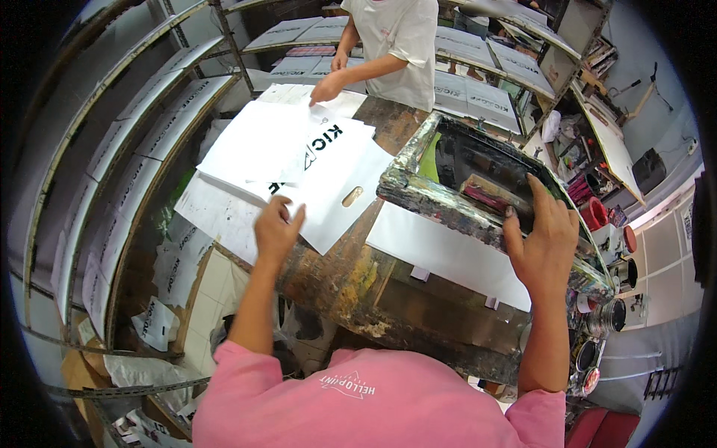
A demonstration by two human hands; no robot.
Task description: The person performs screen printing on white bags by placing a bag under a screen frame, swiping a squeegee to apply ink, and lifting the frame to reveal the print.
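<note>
My left hand [276, 230] is beside the lower edge of a white bag [331, 200] with dark print and an oval handle hole; its fingers are loosely bent, thumb apart, and nothing shows in them. My right hand [547, 237] is at the near side of a paint-crusted screen-printing frame [441, 201], fingers spread over its inner edge. By its thumb lies a squeegee [489, 196] with a wooden handle and pinkish stains, inside the frame. Under the frame a blank white sheet [448, 254] sticks out toward me.
Across the table, a person in a white shirt [392, 56] has a hand [327, 88] at the stack of white bags [246, 145]. Racks [149, 172] of printed bags stand left and behind. Paint cans [605, 317] line the right side. The worktable [343, 287] is paint-stained.
</note>
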